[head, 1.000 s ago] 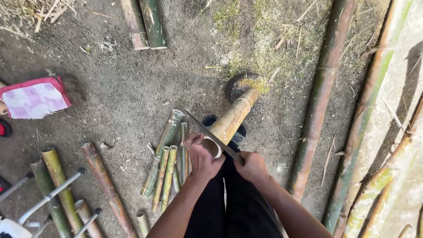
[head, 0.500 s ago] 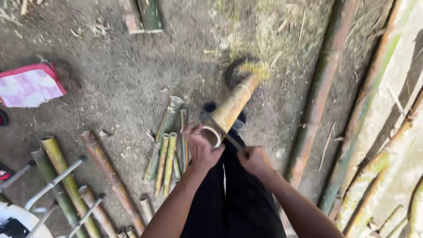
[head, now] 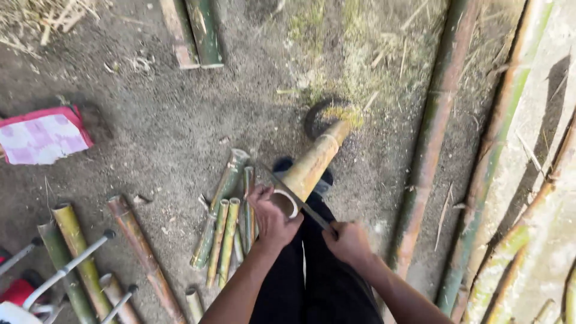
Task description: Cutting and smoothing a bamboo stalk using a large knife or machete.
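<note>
Bamboo tube (head: 312, 165) slanted up from the dirt ground (head: 150, 144), left hand (head: 271, 216) clasped its cut end, right hand (head: 348, 242) gripped a knife (head: 297, 198) laid across that end, split bamboo strips (head: 225, 231) lay beside it.

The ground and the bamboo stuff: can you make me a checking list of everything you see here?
Surface: bare dirt ground, grass patch farther off.
Job's things: hollow bamboo section tilted, far end on a dark ring; long knife across its open end.
Clutter: split bamboo strips, short bamboo pieces, pink cloth.
Grippers: left hand at the bamboo's rim; right hand grips the knife handle.
Cables: nothing seen.
Surroundings: long bamboo poles on the right; metal frame legs.
</note>
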